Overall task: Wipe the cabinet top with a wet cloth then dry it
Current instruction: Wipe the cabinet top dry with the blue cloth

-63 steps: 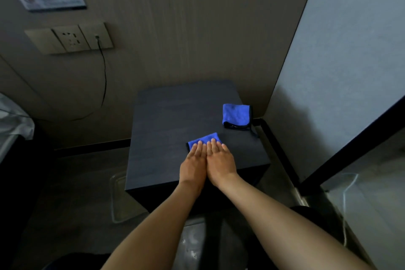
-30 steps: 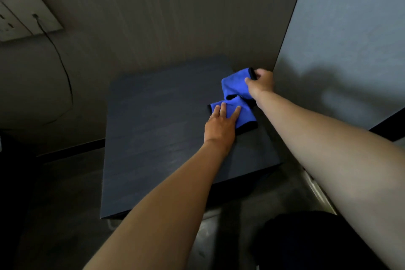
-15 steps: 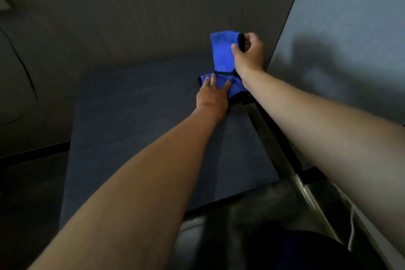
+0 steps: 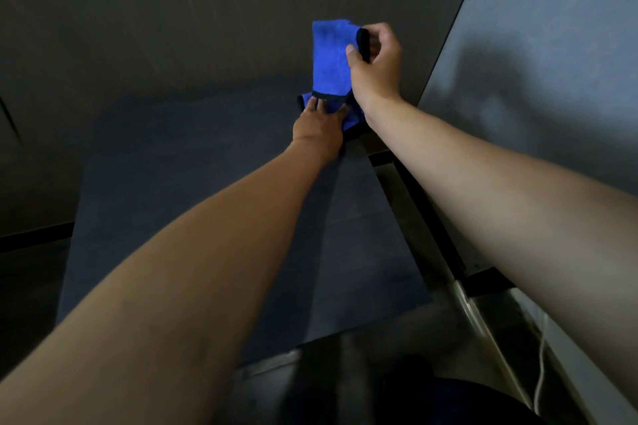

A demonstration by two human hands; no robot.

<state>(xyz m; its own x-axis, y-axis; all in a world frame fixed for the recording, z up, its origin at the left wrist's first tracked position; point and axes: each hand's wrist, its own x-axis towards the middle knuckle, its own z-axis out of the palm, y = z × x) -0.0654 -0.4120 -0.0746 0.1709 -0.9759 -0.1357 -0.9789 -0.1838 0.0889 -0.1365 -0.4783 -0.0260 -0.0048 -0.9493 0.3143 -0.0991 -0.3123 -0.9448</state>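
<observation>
The fingers (image 4: 354, 55) of the right hand (image 4: 378, 69) are curled and pinch, thumb against the rest, the black-trimmed edge of a blue cloth (image 4: 329, 59), holding it up off the surface so that it hangs folded in front of the dark far wall (image 4: 207, 10). Its lower black hem reaches down to just above the other hand. The fingers (image 4: 314, 103) of the left hand (image 4: 319, 129) lie straight and close together, palm down, pressing a second blue cloth (image 4: 350, 117) flat on the far right corner of the cabinet top (image 4: 172, 190). That cloth shows only past the fingertips and to the right of the hand, its edge at the right rim of the surface; whether the two cloths touch cannot be told. Both bare forearms stretch in from the near side, the left one crossing the middle of the surface, the right one passing over the gap beside the cabinet. The cabinet top is dark grey with a faint grain. A pale grey panel (image 4: 552, 62) rises to the right, carrying a soft shadow. Near the lower right a thin white cable (image 4: 540, 373) hangs along a metal strip (image 4: 466, 304) on the floor.
</observation>
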